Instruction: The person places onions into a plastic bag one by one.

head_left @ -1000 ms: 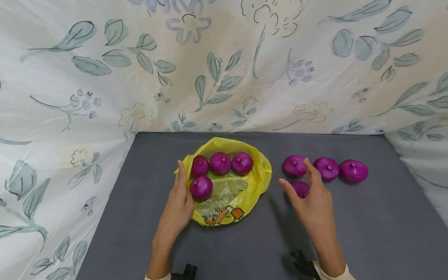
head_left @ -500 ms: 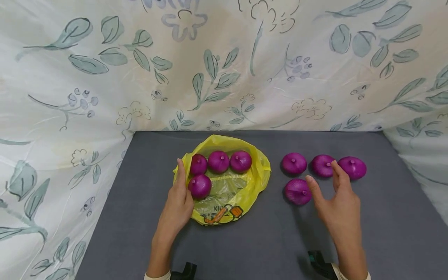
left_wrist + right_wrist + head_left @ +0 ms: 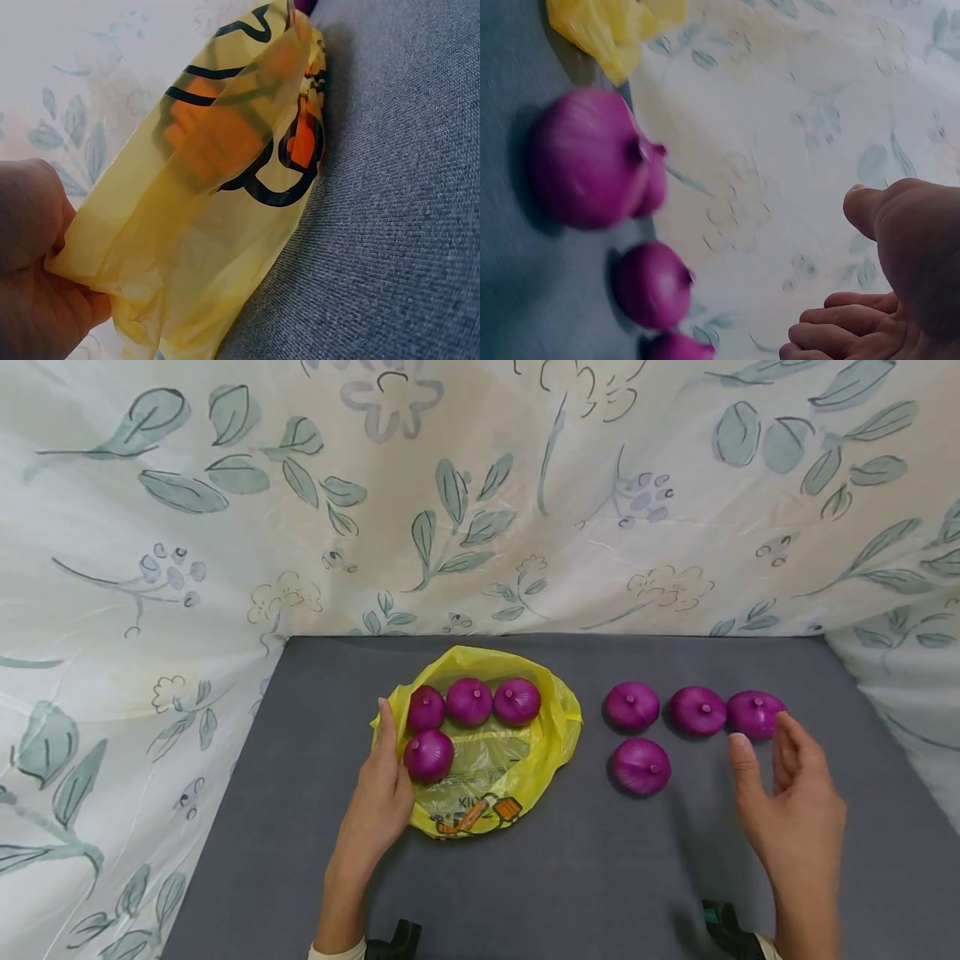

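My left hand [image 3: 380, 793] grips the left rim of a yellow plastic bag [image 3: 558, 727]; the left wrist view shows the bag's film [image 3: 217, 217] pinched between thumb and fingers. Several purple onions lie inside, among them a front one [image 3: 429, 756] close beside my thumb. My right hand [image 3: 797, 810] hovers with thumb and fingers apart, holding nothing, just in front of the rightmost onion [image 3: 754, 715]. To its left sit a middle onion [image 3: 697, 711], a back one [image 3: 632, 706] and a nearer one [image 3: 641, 767]. The right wrist view shows that empty hand [image 3: 877, 277] raised beside the onions.
Everything sits on a dark grey cloth-covered table [image 3: 525, 893]. A pale floral sheet [image 3: 480, 510] hangs behind it and at both sides. A black wrist strap piece [image 3: 723, 927] shows below my right hand.
My right hand has travelled rightward, from over the nearer loose onion to the front of the rightmost one. The left hand and the bag keep their place, and no onion has moved.
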`<state>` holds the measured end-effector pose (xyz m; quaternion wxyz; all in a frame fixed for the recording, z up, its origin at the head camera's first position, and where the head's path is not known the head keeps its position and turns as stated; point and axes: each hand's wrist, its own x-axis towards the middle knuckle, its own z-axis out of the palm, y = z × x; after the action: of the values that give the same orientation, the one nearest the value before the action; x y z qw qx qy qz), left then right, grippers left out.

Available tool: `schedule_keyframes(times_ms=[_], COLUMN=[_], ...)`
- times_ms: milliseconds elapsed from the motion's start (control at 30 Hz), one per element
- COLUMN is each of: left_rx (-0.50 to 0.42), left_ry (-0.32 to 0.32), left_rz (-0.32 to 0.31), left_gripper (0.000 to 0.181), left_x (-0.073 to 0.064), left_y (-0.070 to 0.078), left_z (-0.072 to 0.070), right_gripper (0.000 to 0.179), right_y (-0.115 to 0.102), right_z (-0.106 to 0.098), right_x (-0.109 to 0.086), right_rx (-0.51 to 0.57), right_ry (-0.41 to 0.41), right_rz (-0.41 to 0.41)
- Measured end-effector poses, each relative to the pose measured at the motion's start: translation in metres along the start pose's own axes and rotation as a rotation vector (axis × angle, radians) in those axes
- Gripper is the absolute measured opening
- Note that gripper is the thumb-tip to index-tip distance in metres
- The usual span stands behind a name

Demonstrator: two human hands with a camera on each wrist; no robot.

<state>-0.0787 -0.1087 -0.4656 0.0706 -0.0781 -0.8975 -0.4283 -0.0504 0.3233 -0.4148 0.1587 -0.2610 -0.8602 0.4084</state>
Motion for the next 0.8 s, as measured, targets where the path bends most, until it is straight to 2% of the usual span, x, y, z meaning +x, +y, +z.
schedule_keyframes(times_ms=[100, 267, 467, 600, 700, 800], left_rx=[-0.003, -0.002, 0.005, 0.009, 0.004, 0.007], left_ry=[-0.003, 0.004, 0.006, 0.004, 0.001, 0.004], left_rz=[-0.02, -0.02, -0.019, -0.021, -0.014, -0.009], left_gripper=[0.094, 0.095, 0.094, 0.094, 0.093, 0.093], left_x=[0.0, 0.001, 0.001, 0.001, 0.001, 0.0], left_y=[0.0, 0.001, 0.001, 0.002, 0.002, 0.002], left_z=[0.0, -0.001, -0.001, -0.001, 0.0, -0.001], right_gripper=[0.069, 0.063, 0.062, 0.064, 0.07, 0.076], right_y=[0.005, 0.012, 0.015, 0.018, 0.026, 0.035], right_z=[-0.01, -0.021, -0.021, -0.012, -0.005, 0.0], right_x=[0.005, 0.009, 0.01, 0.008, 0.006, 0.004], right_rx=[0.018, 0.036, 0.048, 0.06, 0.003, -0.06], right_ry=[0.051, 0.131, 0.123, 0.061, -0.047, -0.173], right_rz=[0.055, 0.053, 0.081, 0.04, -0.032, -0.154])
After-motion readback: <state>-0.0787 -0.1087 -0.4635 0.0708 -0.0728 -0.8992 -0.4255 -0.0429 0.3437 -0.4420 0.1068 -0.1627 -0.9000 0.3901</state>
